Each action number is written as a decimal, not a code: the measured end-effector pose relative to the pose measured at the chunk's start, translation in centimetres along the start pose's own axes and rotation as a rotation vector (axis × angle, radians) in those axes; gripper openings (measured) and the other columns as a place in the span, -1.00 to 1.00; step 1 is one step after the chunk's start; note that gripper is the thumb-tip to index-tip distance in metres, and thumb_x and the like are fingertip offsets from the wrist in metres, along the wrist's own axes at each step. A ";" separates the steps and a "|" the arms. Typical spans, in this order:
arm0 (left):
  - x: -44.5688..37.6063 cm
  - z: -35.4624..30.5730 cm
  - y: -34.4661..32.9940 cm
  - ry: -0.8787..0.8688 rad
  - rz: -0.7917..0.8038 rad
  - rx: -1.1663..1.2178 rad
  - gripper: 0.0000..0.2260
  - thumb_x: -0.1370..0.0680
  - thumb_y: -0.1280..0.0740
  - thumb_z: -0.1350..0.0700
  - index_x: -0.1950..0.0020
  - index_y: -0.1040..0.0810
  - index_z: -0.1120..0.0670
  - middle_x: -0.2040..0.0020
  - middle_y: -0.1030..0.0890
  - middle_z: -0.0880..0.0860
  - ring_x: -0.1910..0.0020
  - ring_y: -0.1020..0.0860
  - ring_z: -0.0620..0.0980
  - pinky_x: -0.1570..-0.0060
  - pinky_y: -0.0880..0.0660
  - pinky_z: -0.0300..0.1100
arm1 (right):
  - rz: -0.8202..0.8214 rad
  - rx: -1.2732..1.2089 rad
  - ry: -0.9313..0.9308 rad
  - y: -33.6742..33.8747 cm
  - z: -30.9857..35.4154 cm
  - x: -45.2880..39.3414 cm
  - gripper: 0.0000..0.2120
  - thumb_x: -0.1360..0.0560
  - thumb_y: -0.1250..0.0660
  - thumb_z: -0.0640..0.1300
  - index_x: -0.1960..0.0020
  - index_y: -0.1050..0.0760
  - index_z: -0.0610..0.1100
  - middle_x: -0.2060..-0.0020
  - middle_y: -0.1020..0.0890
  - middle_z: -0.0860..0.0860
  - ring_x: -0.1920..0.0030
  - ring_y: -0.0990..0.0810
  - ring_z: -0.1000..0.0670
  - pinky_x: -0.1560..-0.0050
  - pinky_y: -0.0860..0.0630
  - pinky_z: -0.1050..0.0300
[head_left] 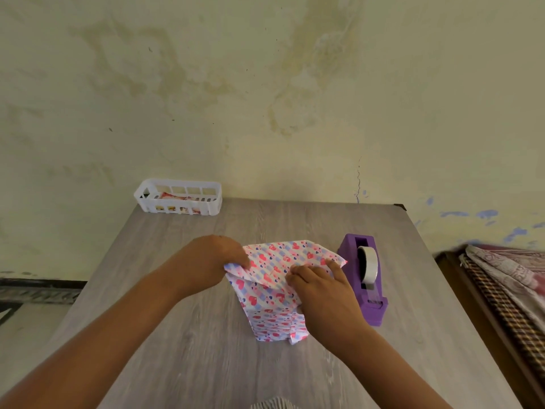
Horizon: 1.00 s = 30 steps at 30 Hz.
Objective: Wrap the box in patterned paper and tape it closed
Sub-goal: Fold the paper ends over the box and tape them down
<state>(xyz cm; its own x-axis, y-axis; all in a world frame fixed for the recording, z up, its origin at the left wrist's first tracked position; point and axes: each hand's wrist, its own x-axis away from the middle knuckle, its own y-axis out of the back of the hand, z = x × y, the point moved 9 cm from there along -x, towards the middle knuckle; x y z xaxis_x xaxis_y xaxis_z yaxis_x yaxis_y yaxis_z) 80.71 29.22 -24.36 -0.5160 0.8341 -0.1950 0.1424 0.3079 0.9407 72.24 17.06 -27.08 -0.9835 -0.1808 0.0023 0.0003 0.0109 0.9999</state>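
Observation:
A box wrapped in white paper with pink hearts and blue stripes (272, 302) stands upright in the middle of the grey wooden table (188, 343). The box itself is hidden by the paper. My left hand (212, 258) pinches the left corner of the paper's upper flap. My right hand (321, 293) lies on the top right of the parcel, fingers pressing the folded paper down. A purple tape dispenser (364, 278) with a clear tape roll sits just right of the parcel, close to my right hand.
A white slotted plastic basket (178, 196) holding some packets stands at the table's far left edge by the wall. Folded patterned fabrics (507, 287) lie on a wooden piece of furniture to the right of the table.

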 end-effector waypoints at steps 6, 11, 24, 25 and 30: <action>2.0 -2.1 0.2 -0.164 0.075 -0.211 -0.76 -0.29 -0.38 0.19 0.08 -0.69 0.01 0.12 -0.69 -0.08 0.18 -0.64 -0.08 0.12 -0.59 -0.17 | 0.006 -0.004 0.013 0.1 0.7 0.1 -0.48 -0.58 -0.22 -0.04 -0.49 -0.16 -0.04 -0.48 -0.24 0.01 -0.47 -0.18 -0.05 -0.48 0.21 -0.08; -0.5 -4.8 0.6 0.078 0.217 -0.388 -0.41 -0.48 0.07 -0.35 -0.29 -0.48 -0.09 -0.12 -0.59 -0.11 -0.04 -0.54 -0.11 -0.16 -0.35 -0.18 | -0.021 -0.008 0.040 0.2 0.6 -0.2 -0.50 -0.57 -0.23 -0.08 -0.47 -0.22 -0.09 -0.47 -0.27 -0.03 -0.45 -0.23 -0.10 -0.48 0.16 -0.10; -2.7 -3.1 -9.4 0.519 0.294 -0.096 -0.22 -0.45 0.29 -0.34 -0.52 0.31 0.11 -0.53 0.30 0.08 -0.51 0.27 0.01 -0.49 0.20 -0.03 | -0.150 -0.060 0.002 -1.7 -1.5 0.3 -0.48 0.01 -0.66 0.08 0.07 -0.69 0.00 0.10 -0.71 0.11 0.01 -0.68 0.06 -0.06 -0.56 0.07; -2.0 -3.2 -9.4 0.510 0.280 -0.117 -0.22 -0.46 0.27 -0.34 -0.51 0.33 0.11 -0.52 0.32 0.08 -0.50 0.28 0.01 -0.48 0.21 -0.03 | -0.139 -0.065 -0.036 -2.1 -2.1 0.5 -0.44 0.00 -0.67 0.07 0.03 -0.68 0.00 0.05 -0.70 0.10 -0.02 -0.67 0.05 -0.09 -0.52 0.07; -0.1 -3.8 -9.1 0.407 0.231 -0.194 0.05 -0.17 0.45 -0.54 -0.46 0.43 0.13 -0.46 0.42 0.06 -0.48 0.35 0.01 -0.45 0.31 -0.07 | -0.075 -0.204 -0.028 -2.7 -2.3 0.6 -0.42 -0.53 -0.31 -0.02 -0.49 -0.22 -0.07 -0.47 -0.20 0.06 -0.49 -0.17 0.05 -0.35 0.19 0.17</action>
<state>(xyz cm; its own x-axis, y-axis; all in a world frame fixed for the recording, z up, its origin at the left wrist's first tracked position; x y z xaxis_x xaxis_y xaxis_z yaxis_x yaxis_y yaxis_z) 76.29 24.61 -31.89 -0.7823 0.6127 0.1123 0.1521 0.0130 0.9883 72.06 14.62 -29.76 -0.9867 -0.1464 -0.0700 -0.0395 -0.2017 0.9786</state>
